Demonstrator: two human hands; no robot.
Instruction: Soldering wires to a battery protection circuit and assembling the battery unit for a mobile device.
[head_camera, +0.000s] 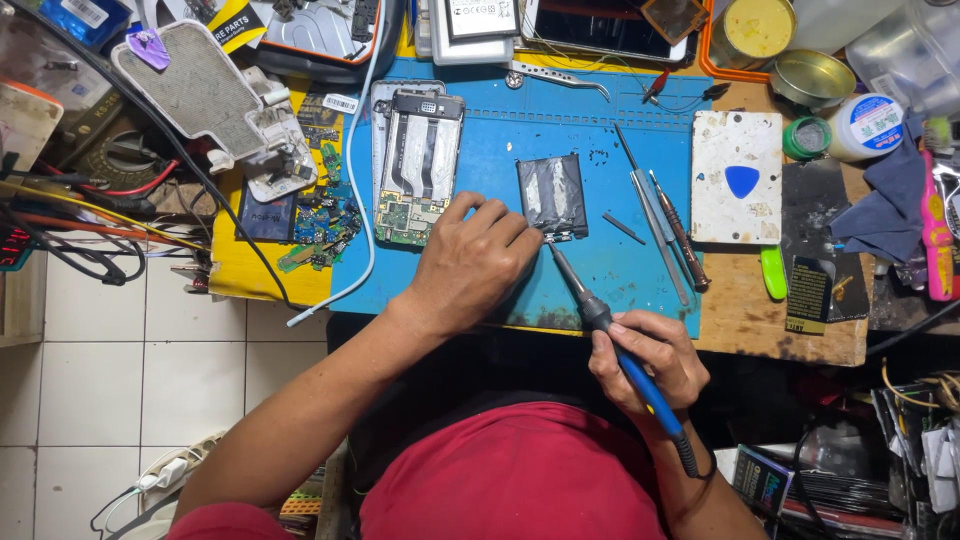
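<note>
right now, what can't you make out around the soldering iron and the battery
- Head view: the soldering iron tip's contact with the battery is too small to tell.
- The left hand covers the battery's lower left corner and its own fingertips.
- The right hand hides part of the iron's blue handle.
- The opened phone board parts are too small.

On the blue work mat (610, 130) lie an opened phone (418, 165) with its circuit board bared, tweezers (655, 225) and a screwdriver (680, 230), while a white block (738, 140) bearing a blue pick (742, 180), a yellow tin (757, 27) and a dark cloth (890, 205) sit to the right.
</note>
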